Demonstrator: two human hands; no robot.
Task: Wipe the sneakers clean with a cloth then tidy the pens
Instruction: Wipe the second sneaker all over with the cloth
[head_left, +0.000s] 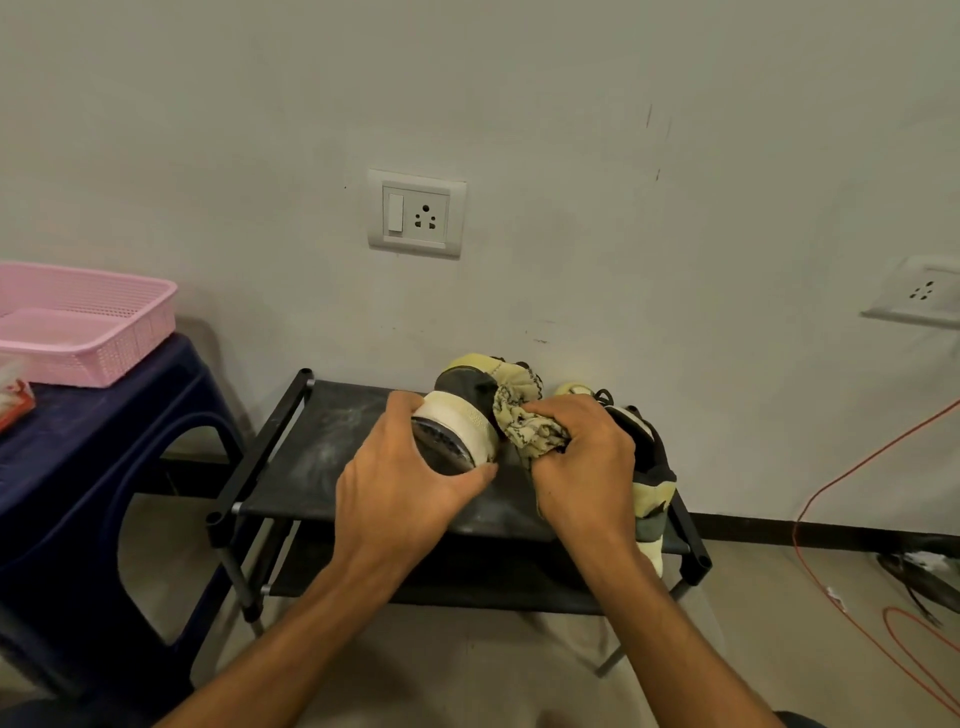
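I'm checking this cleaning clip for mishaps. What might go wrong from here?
The second sneaker lies at the shoe rack's right edge, close by the right hand; a wide wipe with the cloth might knock it off. The rack's top looks dusty, so setting the held sneaker, gripped by the left hand, down there could soil it.

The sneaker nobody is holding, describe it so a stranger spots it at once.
Below the wall socket stands a black rack. At the right end of its top shelf, behind the right hand and cloth, lies a black and yellow sneaker. Unlike the other sneaker in the left hand, no hand grips it.
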